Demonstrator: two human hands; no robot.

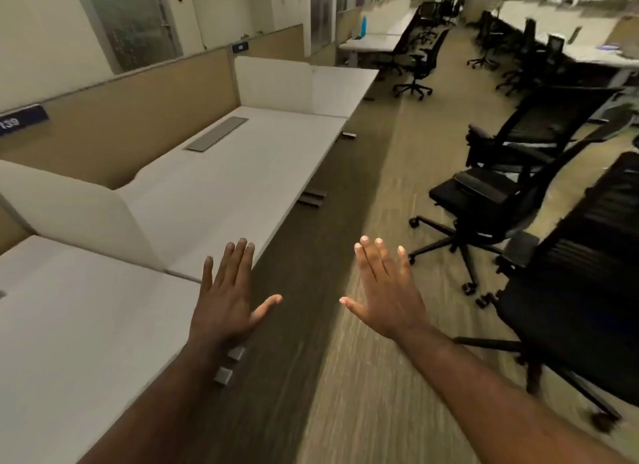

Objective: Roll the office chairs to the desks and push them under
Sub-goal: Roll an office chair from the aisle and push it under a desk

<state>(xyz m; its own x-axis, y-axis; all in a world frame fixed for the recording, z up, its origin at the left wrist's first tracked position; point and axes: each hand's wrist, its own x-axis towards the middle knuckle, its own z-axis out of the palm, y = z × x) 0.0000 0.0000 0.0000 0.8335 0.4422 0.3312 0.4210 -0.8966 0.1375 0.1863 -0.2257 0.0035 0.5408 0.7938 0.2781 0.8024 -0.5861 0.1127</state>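
Your left hand (226,303) is out in front, palm down, fingers spread flat, holding nothing; it hangs over the front edge of the nearest white laminate counter (69,325). Your right hand (387,296) is likewise flat and splayed, empty, above the dark strip of carpeted floor (311,290) that runs alongside the counters. Neither hand touches a chair.

Near right: a black mesh-backed office chair on castors (584,290), partly cut by the frame edge, stands on the lighter carpet, well apart from the counter row. Just beyond it a second black office chair with padded armrests (498,190) stands in the aisle too, its seat turned toward the counters and its star base fully exposed.

Left side: a rounded cream privacy screen (76,218) splits the nearest counter from the next white counter (242,173), which has a grey metal cable flap (217,133) set into its top. A tan fabric partition (121,118) backs the row and carries a blue number plate (22,119).

Farther off: another black chair (416,66) stands in the aisle near a far counter where a blue bottle (363,25) stands. More dark chairs line the right-hand rows, probably pushed partway in; motion blur makes that hard to confirm.
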